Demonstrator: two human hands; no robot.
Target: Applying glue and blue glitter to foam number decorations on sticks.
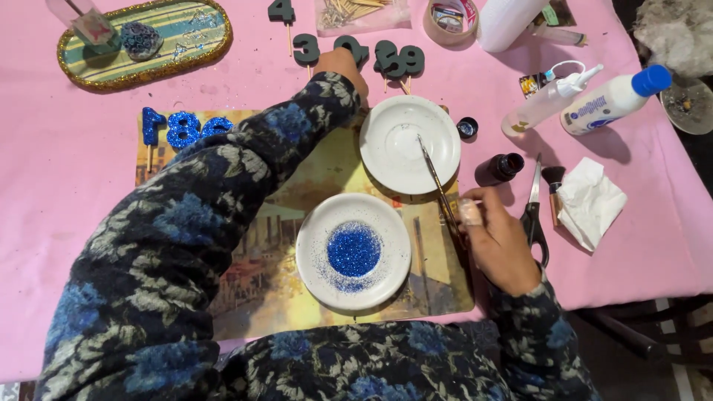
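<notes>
Head view, looking down on a pink cloth-covered table (pixel 44 186). The right hand (pixel 499 241), in a dark floral sleeve, pinches a thin long-handled paintbrush (pixel 437 182) between thumb and fingers; the brush lies slanted, its tip resting on the upper white round saucer (pixel 410 143), which holds a faint smear of clear liquid. The left hand (pixel 340 65) reaches across the table to the row of dark green foam numerals on wooden sticks (pixel 356 52) and touches one of them; whether its fingers close round the piece cannot be told, as the back of the hand hides them. Just below the upper saucer sits a second white round saucer (pixel 353 251) holding a heap of blue glitter (pixel 353 250). Both saucers stand on a printed yellow-brown placemat (pixel 267 282). At the mat's upper left lie blue glittered numerals on sticks (pixel 182 128). Right of the saucers: a small dark glass bottle (pixel 499 168) lying open, its black cap (pixel 467 128) nearby, black-handled scissors (pixel 533 212), a crumpled white tissue (pixel 588 200), and a white glue bottle with blue cap (pixel 613 100). Upper left: an oval gold-rimmed striped tray (pixel 194 46).
</notes>
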